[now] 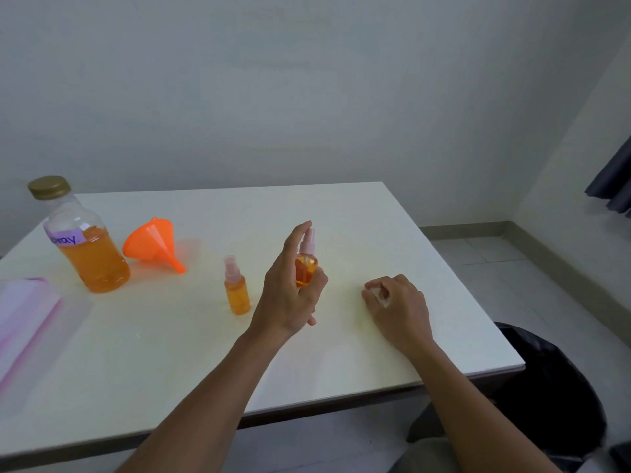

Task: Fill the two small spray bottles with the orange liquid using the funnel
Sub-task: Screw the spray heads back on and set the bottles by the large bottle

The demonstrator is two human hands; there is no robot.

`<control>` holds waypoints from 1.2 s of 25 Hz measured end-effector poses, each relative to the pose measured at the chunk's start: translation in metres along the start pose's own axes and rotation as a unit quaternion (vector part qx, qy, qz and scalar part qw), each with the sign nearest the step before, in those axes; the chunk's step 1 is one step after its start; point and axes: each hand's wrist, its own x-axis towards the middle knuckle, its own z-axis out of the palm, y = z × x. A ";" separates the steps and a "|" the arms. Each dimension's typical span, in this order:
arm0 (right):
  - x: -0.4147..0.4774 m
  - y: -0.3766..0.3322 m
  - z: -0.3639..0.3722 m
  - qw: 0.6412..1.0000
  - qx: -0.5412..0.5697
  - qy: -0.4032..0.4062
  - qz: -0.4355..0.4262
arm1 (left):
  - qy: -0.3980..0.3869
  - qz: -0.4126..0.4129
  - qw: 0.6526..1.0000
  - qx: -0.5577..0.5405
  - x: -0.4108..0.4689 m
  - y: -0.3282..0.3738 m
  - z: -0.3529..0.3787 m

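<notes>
The left hand (290, 295) is up off the table (170, 353) w/ its fingers (321, 277) wrapped round one small spray bottle (305, 273) — it has orange liquid in it, and one finger sits on its pink top. The other small spray bottle (236, 291) stands on the table just left of those fingers, not touching, also w/ orange inside. Farther left the orange funnel (150, 242) lies on its side, next to the big bottle (90, 257) w/ a gold lid. The right hand (399, 305) rests on the table, right of the held bottle, fingers curled round a small clear thing (382, 297) — can't tell what it is. A pink box (24, 315) sits far left.
</notes>
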 end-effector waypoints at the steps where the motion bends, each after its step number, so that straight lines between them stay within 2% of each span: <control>1: 0.000 0.000 0.000 1.000 0.002 0.000 0.001 | 0.002 0.007 1.000 0.022 0.000 0.000 -0.001; 7: 0.000 0.001 0.001 1.000 0.005 -0.002 0.004 | 0.036 0.031 0.981 0.189 0.004 -0.004 0.007; 16: 0.001 0.003 0.001 1.000 0.007 -0.005 0.003 | 0.035 0.015 0.970 0.239 0.005 -0.016 0.016; 24: -0.001 0.002 -0.001 1.000 0.005 -0.009 0.010 | 0.102 -0.042 0.945 0.307 0.003 -0.015 0.016; 28: 0.000 0.001 -0.001 1.000 0.009 -0.012 0.017 | 0.112 -0.029 0.936 0.331 0.003 -0.014 0.017; 30: 0.000 -0.001 -0.003 1.000 0.025 -0.011 0.015 | 0.115 -0.030 0.946 0.301 0.003 -0.008 0.016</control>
